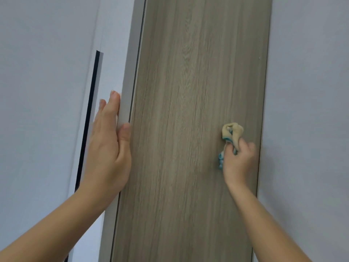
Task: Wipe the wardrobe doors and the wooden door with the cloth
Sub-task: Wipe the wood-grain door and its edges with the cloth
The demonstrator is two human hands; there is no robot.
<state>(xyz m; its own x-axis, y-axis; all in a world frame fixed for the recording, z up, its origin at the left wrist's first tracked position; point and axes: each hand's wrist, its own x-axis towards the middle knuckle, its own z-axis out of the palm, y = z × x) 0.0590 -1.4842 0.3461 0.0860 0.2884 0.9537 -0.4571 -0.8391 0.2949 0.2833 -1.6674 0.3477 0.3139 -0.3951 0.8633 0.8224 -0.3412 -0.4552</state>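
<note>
Head view, the only one we have: our right hand (238, 161) grips a bunched cloth (232, 132), cream with blue-green trim, and presses it on the wood panel (198, 101), close to the panel's right edge. The panel stands tall, with its long axis and grain running top to bottom and leaning a little in this wide lens. Most of its face lies left of and above the cloth. We judge the next stroke must run along the grain or leftward, and the right hand is the one placed for it. Our left hand (107, 148) holds the white door (130, 82) just left of the panel, fingers flat on its face and thumb round its edge, probably to steady it. A black strip (88, 110) runs down that door beside the fingers. The panel's top and bottom are cut off, so we cannot tell how much is wiped. The cloth hides the right fingertips.
</note>
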